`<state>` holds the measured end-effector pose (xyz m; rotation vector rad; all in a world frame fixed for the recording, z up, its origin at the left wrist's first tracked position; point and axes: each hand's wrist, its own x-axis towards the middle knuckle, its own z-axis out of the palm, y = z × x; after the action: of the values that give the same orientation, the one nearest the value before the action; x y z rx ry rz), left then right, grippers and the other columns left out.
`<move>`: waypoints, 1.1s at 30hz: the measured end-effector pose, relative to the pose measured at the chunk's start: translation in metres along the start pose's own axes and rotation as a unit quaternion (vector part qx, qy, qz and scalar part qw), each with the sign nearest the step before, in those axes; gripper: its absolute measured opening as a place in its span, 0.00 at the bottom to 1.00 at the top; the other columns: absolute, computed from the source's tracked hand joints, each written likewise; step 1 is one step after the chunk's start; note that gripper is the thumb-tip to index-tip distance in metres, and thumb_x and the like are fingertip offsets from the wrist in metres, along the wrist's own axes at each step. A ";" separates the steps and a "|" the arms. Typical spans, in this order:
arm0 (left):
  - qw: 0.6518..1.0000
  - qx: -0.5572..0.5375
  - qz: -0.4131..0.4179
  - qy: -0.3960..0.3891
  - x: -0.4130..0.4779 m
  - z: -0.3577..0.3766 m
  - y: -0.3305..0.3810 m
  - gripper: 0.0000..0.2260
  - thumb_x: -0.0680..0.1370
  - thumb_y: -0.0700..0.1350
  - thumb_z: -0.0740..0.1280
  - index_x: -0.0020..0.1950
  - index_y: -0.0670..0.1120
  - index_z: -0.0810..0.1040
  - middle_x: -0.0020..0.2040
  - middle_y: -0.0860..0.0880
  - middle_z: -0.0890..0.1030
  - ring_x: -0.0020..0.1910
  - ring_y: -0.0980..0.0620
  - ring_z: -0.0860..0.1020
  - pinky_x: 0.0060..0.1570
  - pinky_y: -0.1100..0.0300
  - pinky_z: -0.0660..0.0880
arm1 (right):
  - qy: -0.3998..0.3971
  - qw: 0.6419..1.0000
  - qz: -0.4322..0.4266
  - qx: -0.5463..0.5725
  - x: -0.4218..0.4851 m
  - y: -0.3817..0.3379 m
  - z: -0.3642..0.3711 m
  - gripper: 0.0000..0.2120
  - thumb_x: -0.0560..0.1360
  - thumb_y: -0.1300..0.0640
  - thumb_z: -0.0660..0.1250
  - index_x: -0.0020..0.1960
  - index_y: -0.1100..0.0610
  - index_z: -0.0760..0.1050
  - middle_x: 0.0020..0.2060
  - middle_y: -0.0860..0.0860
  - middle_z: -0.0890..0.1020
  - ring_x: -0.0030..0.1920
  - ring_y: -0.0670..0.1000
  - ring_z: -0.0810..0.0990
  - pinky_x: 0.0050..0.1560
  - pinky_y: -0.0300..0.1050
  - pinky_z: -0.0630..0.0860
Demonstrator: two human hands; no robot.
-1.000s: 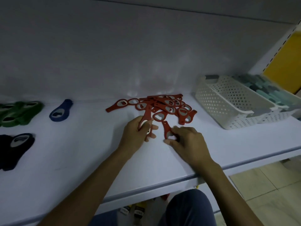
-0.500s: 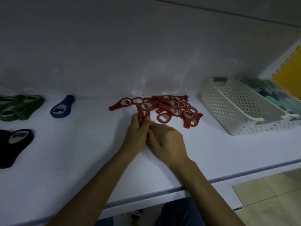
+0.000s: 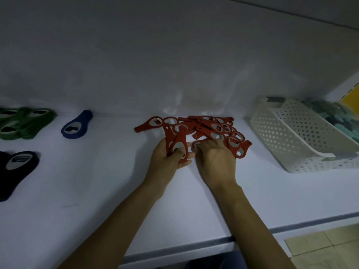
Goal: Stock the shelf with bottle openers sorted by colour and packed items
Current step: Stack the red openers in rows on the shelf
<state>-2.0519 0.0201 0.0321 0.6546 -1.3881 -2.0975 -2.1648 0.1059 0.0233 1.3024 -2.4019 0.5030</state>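
Two hands at the red opener pile on the shelf. Left hand clamped on a few red openers at the pile's near-left edge. Right hand palm-down on pile's near edge, grip hidden. White basket right of pile.

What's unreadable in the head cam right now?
- Right hand: fingertips hidden under its own back; grasp unclear.
- Held red bottle openers: count hidden by left hand.
- Green bottle openers and black bottle opener: cut by left edge.
- White perforated basket: contents blurred, cut by right edge.
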 end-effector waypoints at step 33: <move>0.995 -0.079 -0.024 -0.047 0.003 -0.008 -0.002 0.17 0.77 0.31 0.63 0.60 0.49 0.75 0.54 0.48 0.81 0.51 0.50 0.82 0.45 0.62 0.79 | 0.089 0.963 0.148 0.206 -0.009 -0.002 -0.012 0.18 0.76 0.69 0.58 0.63 0.57 0.73 0.42 0.51 0.82 0.42 0.53 0.80 0.42 0.50 0.78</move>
<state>-2.0495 0.0131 0.0275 0.5365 -1.2494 -2.2755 -2.1571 0.1170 0.0301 0.9878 -2.4270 1.2043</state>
